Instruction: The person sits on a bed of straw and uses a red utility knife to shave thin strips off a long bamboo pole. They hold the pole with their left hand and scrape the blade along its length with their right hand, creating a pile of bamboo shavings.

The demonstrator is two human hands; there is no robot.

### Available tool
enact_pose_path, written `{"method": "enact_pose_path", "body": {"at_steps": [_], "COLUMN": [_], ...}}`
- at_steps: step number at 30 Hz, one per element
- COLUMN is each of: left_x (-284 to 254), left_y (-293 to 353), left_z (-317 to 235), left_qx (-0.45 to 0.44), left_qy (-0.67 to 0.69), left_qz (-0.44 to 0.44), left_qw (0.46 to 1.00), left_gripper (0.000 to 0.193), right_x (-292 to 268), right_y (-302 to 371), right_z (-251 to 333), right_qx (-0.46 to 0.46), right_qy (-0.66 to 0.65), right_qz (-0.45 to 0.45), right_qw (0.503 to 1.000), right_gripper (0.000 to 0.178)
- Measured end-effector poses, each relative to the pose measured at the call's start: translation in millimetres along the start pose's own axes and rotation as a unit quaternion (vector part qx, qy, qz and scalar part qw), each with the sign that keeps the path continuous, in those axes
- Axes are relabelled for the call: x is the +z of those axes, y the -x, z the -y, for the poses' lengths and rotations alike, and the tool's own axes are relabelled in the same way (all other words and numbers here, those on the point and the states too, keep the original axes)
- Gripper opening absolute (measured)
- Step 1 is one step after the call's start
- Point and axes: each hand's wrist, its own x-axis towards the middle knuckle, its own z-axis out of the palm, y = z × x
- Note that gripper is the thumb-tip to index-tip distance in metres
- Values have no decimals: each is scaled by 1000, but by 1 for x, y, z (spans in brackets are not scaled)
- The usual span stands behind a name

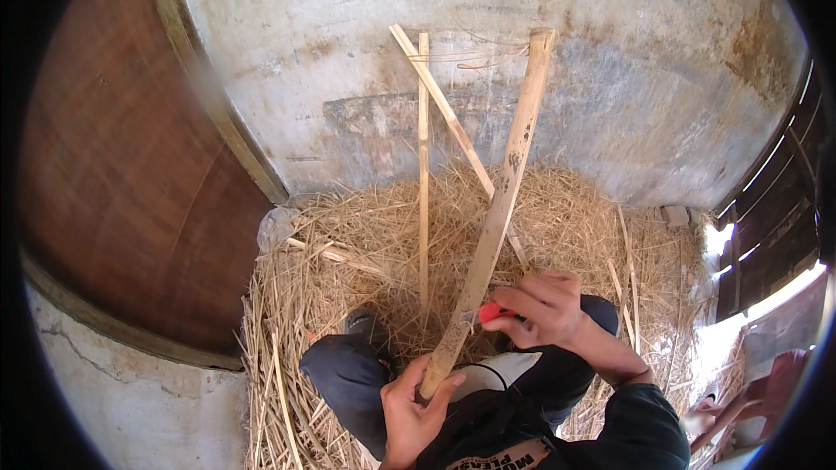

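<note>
A long bamboo pole (508, 183) slants from my lap up to the wall, its far end resting near the wall. My left hand (416, 411) is wrapped round its near end, thumb on one side and fingers on the other. Just above that grip, my right hand (542, 306) is closed round a red-handled tool (493, 313), held against the right side of the pole. The tool's working end is mostly hidden, so I cannot tell its kind. My bent knees lie on both sides of the pole.
Two thin wooden strips (424, 148) lean crossed against the stained wall (366, 78), with thin wire near their tops. Straw (348, 235) covers the floor. A brown wooden door (148, 183) stands at left, dark slats (775, 209) at right, a reddish chair (766, 396) at lower right.
</note>
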Motion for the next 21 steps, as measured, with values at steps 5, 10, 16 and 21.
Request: {"method": "enact_pose_path", "body": {"at_steps": [5,10,16,21], "left_x": [-9,-17,-26,-29], "left_y": [16,38,44,54], "left_z": [-15,5,14,21], "left_qx": [-40,-64,-99,-112], "left_qy": [10,50,75,118], "left_qz": [37,88,99,96], "left_qw": [998,993,987,982], "left_gripper": [30,33,31,31], "right_x": [-12,-26,-30,-18], "right_y": [-8,-24,-38,-49], "right_z": [-29,-79,-134,-149], "right_qx": [111,193,258,174], "right_qy": [-5,1,42,24], "right_qz": [-30,-87,-80,-111], "right_qw": [993,977,962,978], "right_gripper": [24,21,27,33]}}
